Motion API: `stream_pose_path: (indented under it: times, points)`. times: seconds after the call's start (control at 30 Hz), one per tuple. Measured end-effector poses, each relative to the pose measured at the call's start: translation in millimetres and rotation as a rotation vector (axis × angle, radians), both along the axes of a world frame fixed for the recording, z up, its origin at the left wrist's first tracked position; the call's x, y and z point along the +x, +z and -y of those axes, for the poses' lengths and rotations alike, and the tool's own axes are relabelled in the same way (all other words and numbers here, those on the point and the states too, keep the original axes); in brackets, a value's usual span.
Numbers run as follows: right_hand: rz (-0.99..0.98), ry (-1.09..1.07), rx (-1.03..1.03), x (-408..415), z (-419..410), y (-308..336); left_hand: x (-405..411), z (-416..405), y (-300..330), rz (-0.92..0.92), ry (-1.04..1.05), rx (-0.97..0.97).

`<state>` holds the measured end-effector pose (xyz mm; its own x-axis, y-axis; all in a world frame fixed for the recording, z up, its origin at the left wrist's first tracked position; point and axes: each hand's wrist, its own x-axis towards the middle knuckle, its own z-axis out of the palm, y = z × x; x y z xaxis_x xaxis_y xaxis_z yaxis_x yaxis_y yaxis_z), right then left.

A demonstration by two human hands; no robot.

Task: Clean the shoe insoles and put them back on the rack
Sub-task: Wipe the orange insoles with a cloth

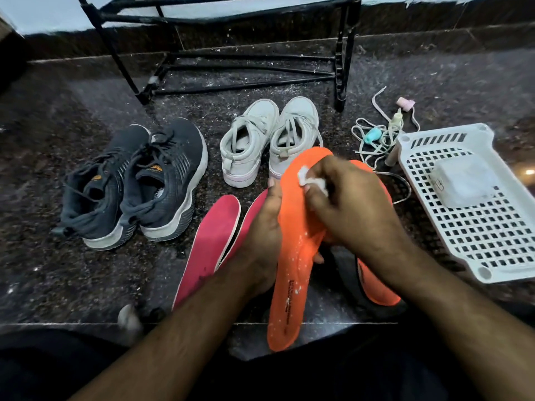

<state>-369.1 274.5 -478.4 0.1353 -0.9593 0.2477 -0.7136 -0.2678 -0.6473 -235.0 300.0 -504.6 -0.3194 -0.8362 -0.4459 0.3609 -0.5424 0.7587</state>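
An orange insole [292,256] is held up over the dark stone floor. My left hand [265,235] grips its left edge from underneath. My right hand [347,206] pinches a small white wad [311,179] and presses it on the insole's upper part. White flecks dot the orange surface. A second orange insole [376,285] lies on the floor below my right forearm, partly hidden. Two pink insoles [210,244] lie side by side to the left. The black metal rack [231,53] stands at the back with bare bars.
A pair of dark grey sneakers [139,183] sits at the left and a pair of white sneakers [269,140] in the middle. A white perforated basket [474,227] holding a white packet [463,180] lies at the right. Loose laces and small clips [382,134] lie behind it.
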Motion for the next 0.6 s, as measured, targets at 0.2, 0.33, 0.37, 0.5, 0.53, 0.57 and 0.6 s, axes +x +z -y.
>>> stream_pose_path:
  times: [0.2, 0.33, 0.37, 0.5, 0.53, 0.57, 0.6]
  points:
    - [-0.062, 0.321, 0.095, 27, -30, -5, 13, 11, 0, 0.006, 0.227, 0.054]
    - [-0.029, 0.267, 0.122, 10, -16, 2, 12, 12, 6, -0.071, 0.207, 0.075]
    - [-0.006, 0.212, 0.114, 3, -11, 4, 13, 12, 7, -0.067, 0.193, 0.078]
    - [0.04, -0.002, 0.089, -20, 3, 13, 17, 12, 7, 0.03, 0.107, 0.022]
    - [0.019, -0.032, 0.094, -23, 5, 13, 17, 12, 8, 0.03, 0.103, 0.026]
    - [-0.003, -0.045, 0.104, -24, 6, 12, 18, 11, 9, 0.031, 0.097, 0.034]
    - [-0.018, -0.043, 0.113, -23, 7, 11, 18, 11, 10, 0.049, 0.093, 0.038]
